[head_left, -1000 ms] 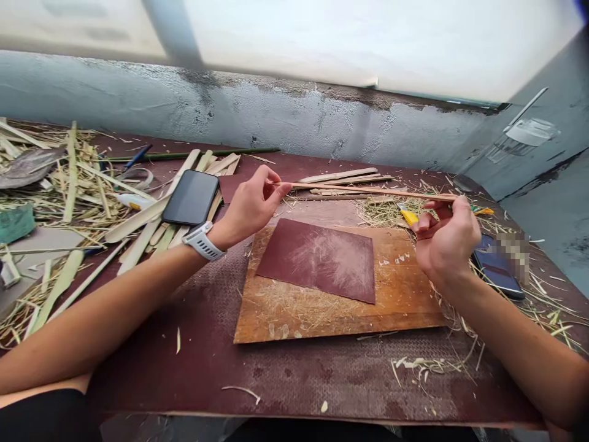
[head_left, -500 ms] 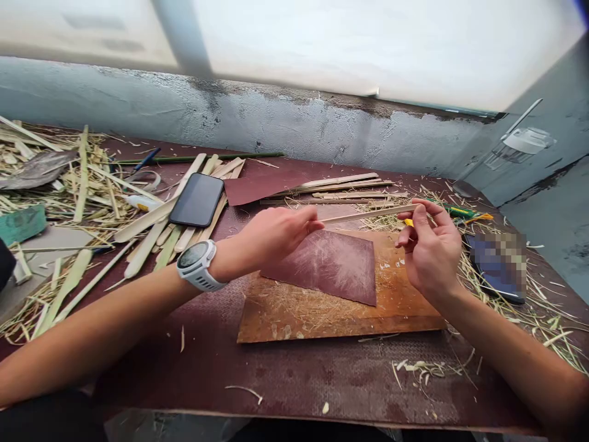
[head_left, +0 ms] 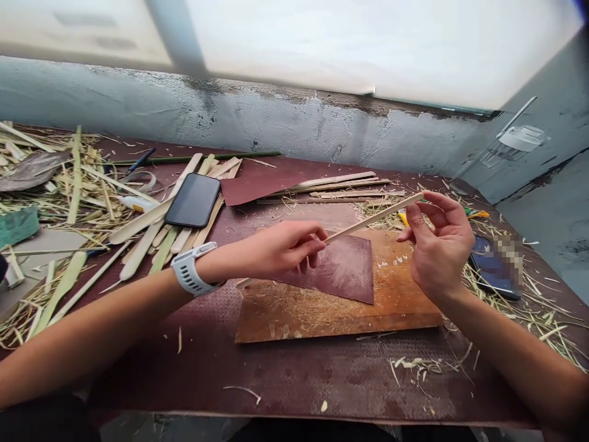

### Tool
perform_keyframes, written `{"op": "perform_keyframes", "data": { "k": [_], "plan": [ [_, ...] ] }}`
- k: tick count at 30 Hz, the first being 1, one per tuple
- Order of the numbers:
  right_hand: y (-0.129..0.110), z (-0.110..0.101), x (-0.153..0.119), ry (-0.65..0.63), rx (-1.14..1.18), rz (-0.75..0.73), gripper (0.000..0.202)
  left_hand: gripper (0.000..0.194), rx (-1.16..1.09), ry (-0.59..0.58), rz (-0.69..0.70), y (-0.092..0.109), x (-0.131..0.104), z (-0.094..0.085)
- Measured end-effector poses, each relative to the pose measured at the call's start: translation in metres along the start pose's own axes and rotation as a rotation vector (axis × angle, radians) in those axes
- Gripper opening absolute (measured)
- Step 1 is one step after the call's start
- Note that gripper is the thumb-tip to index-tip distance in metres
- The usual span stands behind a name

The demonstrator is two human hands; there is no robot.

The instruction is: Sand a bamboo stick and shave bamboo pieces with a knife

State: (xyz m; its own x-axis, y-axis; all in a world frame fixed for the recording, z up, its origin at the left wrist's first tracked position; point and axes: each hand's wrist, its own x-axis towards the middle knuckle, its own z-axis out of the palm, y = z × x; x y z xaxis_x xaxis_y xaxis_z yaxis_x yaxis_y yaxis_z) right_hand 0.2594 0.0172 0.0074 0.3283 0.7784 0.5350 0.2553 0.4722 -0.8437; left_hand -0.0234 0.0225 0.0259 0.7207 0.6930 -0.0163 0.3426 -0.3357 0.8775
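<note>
A thin pale wooden strip slants up to the right between my two hands. My left hand, with a light watch on its wrist, has its fingers closed around the strip's lower part. My right hand pinches the raised right end between thumb and fingertips. Beneath them, a dark red sheet of sandpaper with a pale dusty patch lies on a brown wooden board. Part of the sheet is hidden behind my left hand.
A phone rests on flat wooden strips at the left. Shavings are heaped at the far left. Another red sheet and more strips lie behind. A second phone is at the right, among shavings.
The strip tilts more steeply, its right end raised. My left hand has turned over and moved slightly lower. My right hand has shifted a little right and up.
</note>
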Motion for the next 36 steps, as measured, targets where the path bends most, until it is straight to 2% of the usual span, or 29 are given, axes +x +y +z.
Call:
{"op": "perform_keyframes", "data": {
  "k": [3, 8, 11, 14, 18, 21, 23, 26, 28, 31, 36],
  "plan": [
    [0.001, 0.001, 0.001, 0.02, 0.015, 0.009, 0.029, 0.018, -0.177, -0.031, -0.031, -0.001, 0.001, 0.003],
    [0.0, 0.001, 0.0, -0.002, 0.025, 0.045, 0.031, 0.015, -0.235, -0.043, -0.056, -0.005, 0.005, -0.001],
    [-0.005, 0.001, -0.001, -0.036, 0.021, 0.071, 0.032, 0.015, -0.259, 0.009, -0.065, -0.008, 0.008, -0.01],
    [-0.011, 0.001, -0.001, -0.048, 0.043, 0.103, 0.032, 0.014, -0.208, 0.152, -0.056, -0.011, 0.009, -0.025],
    [-0.017, 0.0, 0.0, -0.086, 0.075, 0.156, 0.028, 0.014, 0.019, 0.481, -0.037, -0.012, 0.003, -0.064],
    [-0.017, 0.001, -0.001, -0.108, 0.056, 0.195, 0.027, 0.015, 0.234, 0.679, -0.222, -0.016, -0.015, -0.108],
    [-0.016, 0.002, -0.001, -0.12, 0.043, 0.224, 0.028, 0.018, 0.525, 0.745, -0.394, -0.022, -0.032, -0.14],
    [-0.013, 0.005, -0.003, -0.154, 0.045, 0.253, 0.028, 0.026, 0.919, 0.772, -0.721, -0.04, -0.056, -0.183],
    [-0.011, 0.005, -0.004, -0.193, 0.045, 0.265, 0.028, 0.029, 0.971, 0.721, -0.942, -0.054, -0.067, -0.203],
    [-0.01, 0.005, -0.004, -0.219, 0.034, 0.267, 0.028, 0.028, 0.933, 0.695, -1.058, -0.076, -0.075, -0.217],
    [-0.01, 0.003, -0.003, -0.2, 0.031, 0.269, 0.024, 0.017, 0.748, 0.558, -1.073, -0.102, -0.073, -0.218]
  ]
}}
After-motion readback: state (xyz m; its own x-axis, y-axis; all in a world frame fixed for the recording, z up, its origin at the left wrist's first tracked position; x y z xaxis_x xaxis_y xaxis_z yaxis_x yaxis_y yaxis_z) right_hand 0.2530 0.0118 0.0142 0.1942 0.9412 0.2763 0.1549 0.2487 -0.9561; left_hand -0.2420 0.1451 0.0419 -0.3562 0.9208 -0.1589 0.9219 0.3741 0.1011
